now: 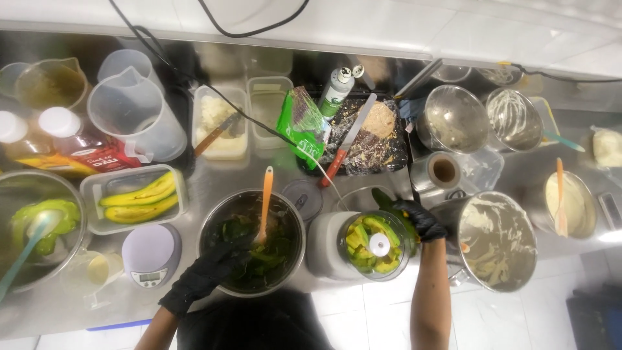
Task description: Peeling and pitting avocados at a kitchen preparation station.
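Observation:
My left hand (207, 272), in a black glove, reaches into a steel bowl (210, 223) of dark green leaves (269, 259), fingers curled into the leaves. An orange-handled spatula (265, 201) stands in that bowl. My right hand (420, 219), also in a black glove, holds a green peel-like piece (382, 198) at the far rim of a clear food-processor bowl (377, 245). That bowl holds yellow-green fruit chunks (359, 240) around a white centre hub. The processor's pale base (322, 246) lies between the two bowls.
A plastic tub of bananas (139, 198) and a round kitchen scale (150, 256) sit at left, beside a bowl of green pieces (39, 223). Jugs (133, 113), bottles, a green bag (301, 123), a film roll (444, 170) and smeared steel bowls (499, 240) crowd the counter.

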